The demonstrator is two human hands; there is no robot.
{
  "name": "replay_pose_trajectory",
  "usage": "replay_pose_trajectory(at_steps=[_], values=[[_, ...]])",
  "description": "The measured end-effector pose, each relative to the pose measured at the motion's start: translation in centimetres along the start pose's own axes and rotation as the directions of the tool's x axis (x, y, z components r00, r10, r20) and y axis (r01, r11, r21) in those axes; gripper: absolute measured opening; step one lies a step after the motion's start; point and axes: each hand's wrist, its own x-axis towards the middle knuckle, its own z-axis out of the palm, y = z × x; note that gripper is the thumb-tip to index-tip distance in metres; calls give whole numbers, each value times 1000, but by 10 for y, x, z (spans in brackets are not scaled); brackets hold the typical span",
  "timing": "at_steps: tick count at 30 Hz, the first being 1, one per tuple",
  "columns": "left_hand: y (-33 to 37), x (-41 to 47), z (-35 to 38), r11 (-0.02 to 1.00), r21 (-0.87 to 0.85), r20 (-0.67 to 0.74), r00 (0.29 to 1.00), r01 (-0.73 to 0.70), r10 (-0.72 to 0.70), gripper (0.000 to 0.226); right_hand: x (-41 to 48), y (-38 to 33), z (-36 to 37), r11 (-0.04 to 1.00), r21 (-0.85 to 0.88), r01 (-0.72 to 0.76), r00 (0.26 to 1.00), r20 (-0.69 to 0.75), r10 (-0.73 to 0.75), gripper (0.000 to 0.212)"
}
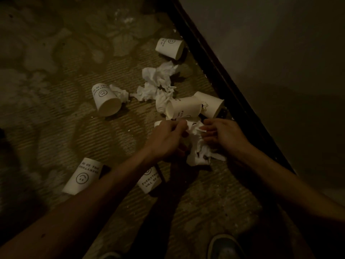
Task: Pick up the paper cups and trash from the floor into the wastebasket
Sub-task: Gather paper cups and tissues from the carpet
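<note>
Lying nearer you than the crumpled tissue are the smiley cup and the lettered cup; your left hand and right hand both curl their fingers into that tissue, holding it between them; just beyond it, a touching cup pair; farther, the tissue pile; farthest, the lone cup.

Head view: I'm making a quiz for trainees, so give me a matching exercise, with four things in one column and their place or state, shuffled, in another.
Things:
1. far cup
2. left cup
3. tissue
4. shoe

Places or states:
A. held between the left hand and the right hand
B. at the bottom edge of the picture
C. on its side, farthest from the person
D. on its side, open mouth toward the camera

Pairs: 1-C, 2-D, 3-A, 4-B
</note>
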Motion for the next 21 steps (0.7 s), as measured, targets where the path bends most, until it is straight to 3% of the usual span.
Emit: replay_pose_trajectory(at_steps=[3, 9, 11, 15, 18, 21], values=[[-5, -13, -2, 999, -21, -125, 991, -45, 42, 47, -16, -8, -1, 976, 207, -69, 993, 105, 48, 32], [-13, -51, -3, 972, 100, -359, 903, -213, 235, 50, -40, -4, 8, 916, 377, -136, 945, 326, 6, 34], [-17, -62, 1, 967, 52, -407, 879, -248, 248, 49, -47, -2, 11, 893, 417, -169, 910, 415, -22, 35], [-25, -75, 13, 925, -223, -363, 907, -306, 213, 57, -56, 3, 22, 851, 461, -251, 825, 562, -60, 38], [-28, -79, 22, 922, -250, -392, 902, -295, 182, 58, -61, 3, 28, 805, 494, -328, 792, 609, -51, 43], [-29, -78, 21, 928, -257, -476, 871, -270, 121, 44, -61, 2, 23, 843, 461, -277, 855, 518, -3, 41]])
